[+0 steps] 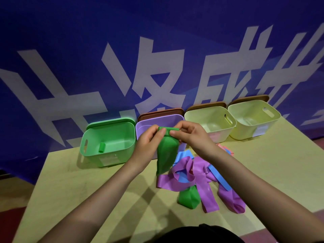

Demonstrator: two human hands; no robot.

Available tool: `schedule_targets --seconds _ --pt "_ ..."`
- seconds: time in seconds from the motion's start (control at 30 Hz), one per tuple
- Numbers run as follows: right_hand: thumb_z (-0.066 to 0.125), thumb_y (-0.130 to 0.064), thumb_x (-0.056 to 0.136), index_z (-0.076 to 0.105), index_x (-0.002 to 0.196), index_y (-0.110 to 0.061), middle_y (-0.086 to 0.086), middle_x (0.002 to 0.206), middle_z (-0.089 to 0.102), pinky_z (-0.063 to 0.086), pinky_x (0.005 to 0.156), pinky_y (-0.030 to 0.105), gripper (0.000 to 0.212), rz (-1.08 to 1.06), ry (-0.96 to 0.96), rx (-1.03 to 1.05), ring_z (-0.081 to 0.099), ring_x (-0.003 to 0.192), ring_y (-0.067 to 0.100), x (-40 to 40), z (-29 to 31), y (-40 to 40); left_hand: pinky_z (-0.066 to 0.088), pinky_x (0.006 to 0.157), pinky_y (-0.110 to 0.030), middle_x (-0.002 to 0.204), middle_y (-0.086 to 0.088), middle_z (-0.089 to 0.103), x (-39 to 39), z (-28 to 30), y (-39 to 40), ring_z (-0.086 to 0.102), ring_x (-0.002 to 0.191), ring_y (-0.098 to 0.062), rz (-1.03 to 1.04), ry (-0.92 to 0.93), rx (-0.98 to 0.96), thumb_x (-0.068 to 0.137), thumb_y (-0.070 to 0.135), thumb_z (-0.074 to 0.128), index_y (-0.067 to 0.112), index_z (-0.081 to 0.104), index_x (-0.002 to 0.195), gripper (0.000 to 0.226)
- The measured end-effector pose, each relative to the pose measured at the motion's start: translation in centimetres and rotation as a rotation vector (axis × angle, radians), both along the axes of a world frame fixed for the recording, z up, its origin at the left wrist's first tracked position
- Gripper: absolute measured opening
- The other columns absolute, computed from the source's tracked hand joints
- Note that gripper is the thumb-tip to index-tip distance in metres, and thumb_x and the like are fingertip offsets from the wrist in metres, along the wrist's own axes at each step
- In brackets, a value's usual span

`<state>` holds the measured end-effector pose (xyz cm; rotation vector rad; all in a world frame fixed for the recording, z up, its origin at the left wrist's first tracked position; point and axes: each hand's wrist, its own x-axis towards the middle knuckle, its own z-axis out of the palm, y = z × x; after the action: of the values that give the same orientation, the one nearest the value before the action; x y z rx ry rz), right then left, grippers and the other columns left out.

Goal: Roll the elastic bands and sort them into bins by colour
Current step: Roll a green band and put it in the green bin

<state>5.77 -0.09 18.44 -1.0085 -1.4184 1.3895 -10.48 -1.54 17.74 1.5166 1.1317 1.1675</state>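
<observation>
A green elastic band [165, 153] hangs in the air in front of the purple bin [145, 126], its top edge rolled into a thin tube. My left hand [150, 139] pinches the tube's left end and my right hand [189, 134] pinches its right end. One rolled green band [101, 147] lies inside the green bin [91, 137]. On the table below my hands lies a heap of loose bands: purple [201, 174], blue [219, 178], another green one [189, 197] and a pink one [221, 147].
Two pale yellow bins [192, 114] [235, 109] stand to the right of the purple one, all in a row along the table's [87, 190] far edge. A blue banner with white characters hangs behind. The table's left and right edges drop to a reddish floor.
</observation>
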Motion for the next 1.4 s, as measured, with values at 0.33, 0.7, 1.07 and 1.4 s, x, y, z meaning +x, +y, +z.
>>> schedule_targets --seconds 0.33,0.7,1.07,1.4 --pt "0.061 0.000 0.087 0.060 0.081 -0.006 -0.004 0.062 0.063 0.047 0.059 0.015 0.009 -0.006 0.087 -0.008 0.058 0.059 0.004 -0.5 -0.1 -0.3 0.039 0.059 -0.022 0.068 -0.006 0.051 -0.3 0.0 0.6 0.048 0.065 -0.012 -0.017 -0.109 0.014 0.090 0.028 0.056 -0.006 0.054 0.080 0.035" --pt "0.071 -0.006 0.082 0.069 0.090 -0.030 -0.012 0.084 0.071 0.053 0.076 0.025 0.025 -0.150 -0.222 0.391 0.066 0.079 0.013 -0.6 -0.1 0.1 0.051 0.075 -0.032 0.092 -0.009 0.072 -0.3 -0.3 0.9 0.067 0.088 -0.020 -0.052 -0.342 -0.429 0.082 0.049 0.054 0.013 0.069 0.103 0.045" --pt "0.058 -0.017 0.091 0.064 0.114 -0.014 0.010 0.101 0.067 0.050 0.080 0.019 0.024 -0.074 -0.113 0.256 0.064 0.093 0.011 -0.1 0.0 -0.4 0.047 0.075 -0.031 0.091 -0.010 0.067 -0.7 -0.1 0.7 0.061 0.084 -0.018 0.001 -0.151 -0.216 0.098 0.019 0.050 0.010 0.064 0.099 0.017" --pt "0.061 0.001 0.089 0.057 0.075 -0.007 -0.013 0.052 0.058 0.041 0.055 0.010 0.017 -0.101 -0.039 0.111 0.053 0.051 -0.003 -0.5 0.0 -0.6 0.050 0.071 -0.026 0.083 -0.003 0.065 0.4 -0.1 0.1 0.062 0.076 -0.010 0.014 -0.117 -0.137 0.096 0.012 0.053 0.004 0.061 0.097 0.012"
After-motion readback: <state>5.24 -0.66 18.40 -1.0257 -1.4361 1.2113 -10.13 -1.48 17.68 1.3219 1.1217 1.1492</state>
